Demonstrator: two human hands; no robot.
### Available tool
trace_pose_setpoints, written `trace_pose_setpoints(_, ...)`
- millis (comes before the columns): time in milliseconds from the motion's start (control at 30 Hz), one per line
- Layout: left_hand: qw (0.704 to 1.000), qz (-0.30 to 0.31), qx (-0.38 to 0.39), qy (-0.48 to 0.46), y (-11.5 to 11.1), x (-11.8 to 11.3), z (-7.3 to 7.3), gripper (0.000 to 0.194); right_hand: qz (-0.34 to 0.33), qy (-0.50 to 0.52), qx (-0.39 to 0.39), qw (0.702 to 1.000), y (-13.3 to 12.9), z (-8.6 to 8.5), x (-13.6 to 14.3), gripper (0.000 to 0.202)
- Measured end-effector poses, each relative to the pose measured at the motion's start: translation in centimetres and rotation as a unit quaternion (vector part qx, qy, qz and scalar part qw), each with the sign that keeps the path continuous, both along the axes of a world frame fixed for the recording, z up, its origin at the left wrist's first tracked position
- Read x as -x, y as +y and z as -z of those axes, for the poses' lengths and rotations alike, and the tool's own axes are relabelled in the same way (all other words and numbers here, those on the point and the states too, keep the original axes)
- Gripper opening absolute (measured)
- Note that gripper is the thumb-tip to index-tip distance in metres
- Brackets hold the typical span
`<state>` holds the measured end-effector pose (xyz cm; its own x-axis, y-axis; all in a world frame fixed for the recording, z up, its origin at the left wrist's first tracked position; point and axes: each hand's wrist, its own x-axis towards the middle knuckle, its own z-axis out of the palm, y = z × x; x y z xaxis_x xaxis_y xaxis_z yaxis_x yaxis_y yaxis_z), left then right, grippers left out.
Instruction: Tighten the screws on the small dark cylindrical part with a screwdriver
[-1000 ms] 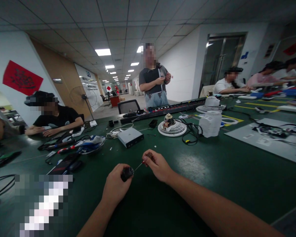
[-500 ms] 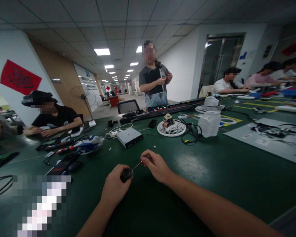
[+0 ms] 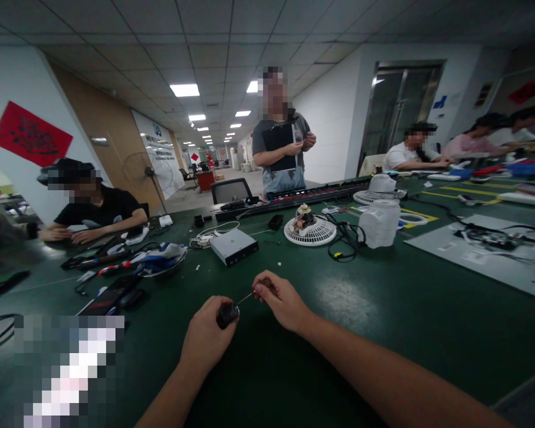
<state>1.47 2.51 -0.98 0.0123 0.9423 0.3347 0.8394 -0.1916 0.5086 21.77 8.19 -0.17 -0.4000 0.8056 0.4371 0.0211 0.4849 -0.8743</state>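
Observation:
Fingers wrapped round a small black cylindrical part (image 3: pixel 227 315), my left hand (image 3: pixel 205 333) is closed above the green table. My right hand (image 3: pixel 279 297) is closed on a screwdriver (image 3: pixel 245 298), whose thin metal shaft points left and down to the rim of the black part. Most of the screwdriver's handle is hidden in my fingers. Whether the tip sits in the part or only touches its end, I cannot tell. Beyond my hands lies a silver-grey box-shaped drive (image 3: pixel 235 247).
A white fan grille with a motor (image 3: pixel 310 229) and a white housing (image 3: pixel 378 223) stand behind my right hand, black cable between them. Tools and a blue-and-white bundle (image 3: pixel 163 260) lie left. A grey panel (image 3: pixel 485 252) is at right. A person (image 3: pixel 279 142) stands across the table.
My left hand and the black part have shifted very slightly left. The screwdriver tip stays at the part's end. The standing person has moved slightly.

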Motion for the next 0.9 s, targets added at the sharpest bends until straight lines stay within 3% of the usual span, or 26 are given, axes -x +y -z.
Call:
trace_pose_setpoints(233,1.0,0.0,-0.006,0.005,-0.01,-0.05,-0.01,0.021,0.02,-0.024,-0.006,0.999,-0.05,-0.18,-0.2,0.022)
trace_pose_setpoints(467,1.0,0.005,-0.01,-0.01,0.06,0.11,0.23,0.021,0.0,0.029,0.012,1.0,0.02,0.1,-0.07,0.025)
trace_pose_setpoints(667,1.0,0.004,0.004,-0.004,-0.03,0.13,0.04,0.02,0.027,-0.014,-0.013,0.999,-0.02,-0.12,-0.2,0.024)
trace_pose_setpoints(900,1.0,0.006,-0.006,0.005,0.0,0.14,0.12,0.021,0.003,0.043,0.017,0.999,0.17,-0.09,-0.09,0.024)
